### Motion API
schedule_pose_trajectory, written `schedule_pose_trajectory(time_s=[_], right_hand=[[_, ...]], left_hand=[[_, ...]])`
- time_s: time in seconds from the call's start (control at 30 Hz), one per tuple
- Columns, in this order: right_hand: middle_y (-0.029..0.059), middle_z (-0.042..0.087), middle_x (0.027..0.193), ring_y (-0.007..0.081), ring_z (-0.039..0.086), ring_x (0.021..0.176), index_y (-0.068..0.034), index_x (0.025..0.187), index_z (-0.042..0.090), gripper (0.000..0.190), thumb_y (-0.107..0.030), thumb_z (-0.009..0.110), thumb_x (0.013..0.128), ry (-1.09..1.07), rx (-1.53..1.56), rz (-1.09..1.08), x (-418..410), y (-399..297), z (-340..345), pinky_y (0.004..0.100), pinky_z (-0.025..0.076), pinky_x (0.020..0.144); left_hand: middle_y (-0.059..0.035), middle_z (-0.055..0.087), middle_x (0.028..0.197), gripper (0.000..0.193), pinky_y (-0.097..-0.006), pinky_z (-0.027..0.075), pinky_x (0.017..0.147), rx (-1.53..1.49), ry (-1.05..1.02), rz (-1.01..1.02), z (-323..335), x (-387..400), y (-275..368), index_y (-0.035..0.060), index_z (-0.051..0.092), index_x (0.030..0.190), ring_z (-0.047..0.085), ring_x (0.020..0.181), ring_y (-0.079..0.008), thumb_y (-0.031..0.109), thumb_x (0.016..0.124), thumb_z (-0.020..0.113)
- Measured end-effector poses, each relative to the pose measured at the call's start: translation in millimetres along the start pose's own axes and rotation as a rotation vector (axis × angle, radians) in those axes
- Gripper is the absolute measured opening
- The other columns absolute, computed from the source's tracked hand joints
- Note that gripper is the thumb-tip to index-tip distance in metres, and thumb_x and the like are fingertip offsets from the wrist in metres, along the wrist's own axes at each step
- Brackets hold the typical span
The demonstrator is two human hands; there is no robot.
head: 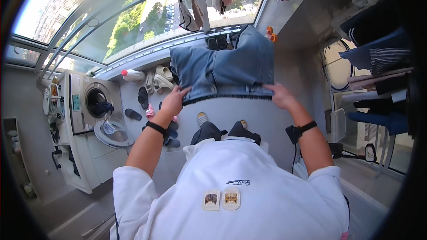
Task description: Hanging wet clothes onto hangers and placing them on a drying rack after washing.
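Blue denim trousers or shorts [230,70] are stretched out in front of me, with the waistband edge towards my body. At the waistband's left end, my left hand [174,100] pinches the cloth between thumb and fingers. My right hand [283,96] grips the opposite end in the same way. The legs of the garment billow away towards the window and look slightly blurred. A dark fringe or lining shows along the waistband's near edge. Part of the garment beyond the upper folds is hidden.
At left stands a front-loading washing machine [95,90], its round door [114,132] swung out and dark cloth inside. White shoes [162,78], slippers [132,114] and a red-capped white bottle [132,75] lie on the floor. Small laundry [190,13] hangs by the window; clothes [383,83] hang at right.
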State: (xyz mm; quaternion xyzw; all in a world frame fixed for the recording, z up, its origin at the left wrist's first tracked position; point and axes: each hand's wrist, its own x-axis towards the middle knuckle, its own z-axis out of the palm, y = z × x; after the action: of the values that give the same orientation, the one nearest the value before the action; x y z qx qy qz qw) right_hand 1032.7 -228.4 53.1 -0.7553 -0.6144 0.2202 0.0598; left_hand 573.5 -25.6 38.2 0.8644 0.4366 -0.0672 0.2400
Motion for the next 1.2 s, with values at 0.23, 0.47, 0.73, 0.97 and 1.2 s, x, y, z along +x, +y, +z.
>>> schedule_pose_trajectory(time_s=[0.23, 0.47, 0.73, 0.97, 1.2], right_hand=[[0.0183, 0.078, 0.100, 0.0281, 0.076, 0.076, -0.006, 0.117, 0.078, 0.043, 0.003, 0.050, 0.086, -0.265, 0.513, 0.534, 2.8, -32.0, 1.6, 0.0395, 0.064, 0.064], [0.0112, 0.074, 0.096, 0.0210, 0.074, 0.080, 0.001, 0.112, 0.075, 0.038, 0.005, 0.047, 0.087, -0.104, 0.773, 0.650, -8.1, -33.6, -44.7, 0.0367, 0.065, 0.063], [0.0066, 0.069, 0.103, 0.0163, 0.071, 0.091, -0.003, 0.113, 0.070, 0.021, 0.000, 0.059, 0.095, 0.206, 1.094, 0.466, -40.2, -27.9, -98.8, 0.0337, 0.066, 0.080], [0.0067, 0.064, 0.104, 0.0146, 0.069, 0.091, -0.001, 0.110, 0.061, 0.015, -0.007, 0.067, 0.098, 0.450, 1.274, 0.280, -44.9, -108.7, -156.0, 0.0335, 0.067, 0.075], [0.0058, 0.064, 0.103, 0.0135, 0.069, 0.090, -0.003, 0.111, 0.059, 0.013, -0.011, 0.063, 0.101, 0.599, 1.134, 0.342, -48.5, -104.9, -174.9, 0.0342, 0.067, 0.078]], left_hand=[[-0.0210, 0.077, 0.106, 0.039, -0.0446, 0.059, 0.090, 0.051, -0.312, -0.179, 9.1, 32.8, -10.8, 0.0133, 0.080, 0.117, 0.074, 0.106, -0.0346, 0.004, 0.081, 0.071], [-0.0155, 0.076, 0.094, 0.048, -0.0397, 0.056, 0.081, -0.326, -0.380, -0.126, -46.3, 30.7, 28.4, 0.0121, 0.069, 0.130, 0.073, 0.090, -0.0283, 0.008, 0.083, 0.075], [-0.0192, 0.051, 0.140, 0.073, -0.0424, 0.050, 0.103, 0.118, -0.509, 0.155, -109.0, 42.3, 71.2, 0.0221, 0.060, 0.144, 0.059, 0.123, -0.0421, -0.008, 0.077, 0.067], [-0.0224, 0.058, 0.132, 0.046, -0.0439, 0.064, 0.082, -0.375, 0.124, -0.200, -52.8, 77.8, 62.5, 0.0078, 0.056, 0.136, 0.074, 0.096, -0.0367, -0.002, 0.091, 0.053], [-0.0149, 0.061, 0.127, 0.068, -0.0383, 0.060, 0.096, -1.326, 0.049, -0.280, -42.0, 84.4, 141.5, 0.0141, 0.041, 0.145, 0.069, 0.115, -0.0309, -0.002, 0.088, 0.074]])
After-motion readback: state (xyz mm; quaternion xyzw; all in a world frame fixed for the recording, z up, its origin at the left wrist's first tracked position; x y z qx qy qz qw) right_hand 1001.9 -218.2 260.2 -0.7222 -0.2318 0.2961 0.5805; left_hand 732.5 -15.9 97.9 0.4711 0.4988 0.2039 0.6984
